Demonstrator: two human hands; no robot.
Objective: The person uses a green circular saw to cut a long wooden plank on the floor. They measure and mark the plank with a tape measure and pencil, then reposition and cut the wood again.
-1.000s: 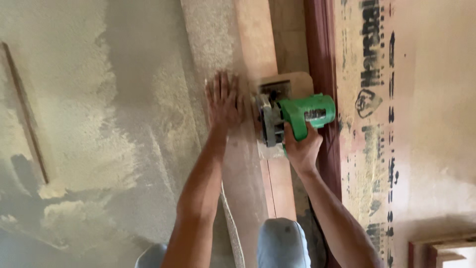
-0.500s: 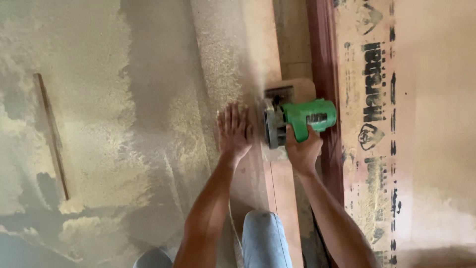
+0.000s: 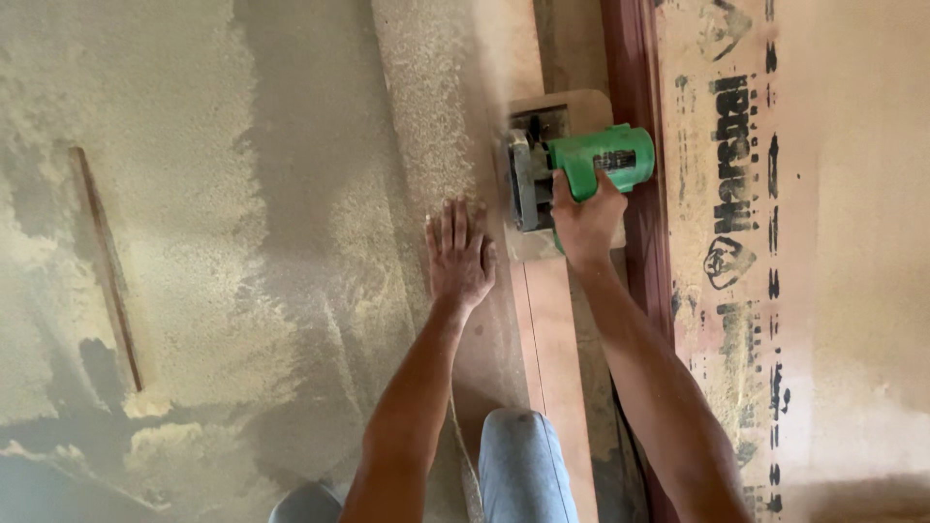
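My right hand (image 3: 581, 223) grips the handle of a green circular saw (image 3: 581, 169) that rests on a long reddish-brown board (image 3: 557, 358) lying on the floor. The saw's base plate and blade guard sit at the board's far part. My left hand (image 3: 458, 257) lies flat with fingers spread on the sawdust-covered board surface just left of the saw. My knee in blue jeans (image 3: 523, 465) presses near the board's close end.
Thick sawdust (image 3: 194, 271) covers the floor on the left, with a thin wooden strip (image 3: 105, 266) lying in it. A dark red plank edge (image 3: 639, 242) and a large printed plywood sheet (image 3: 775, 261) lie to the right.
The saw and both hands sit farther along the board than before; the view has shifted, bringing the thin strip on the left further into sight.
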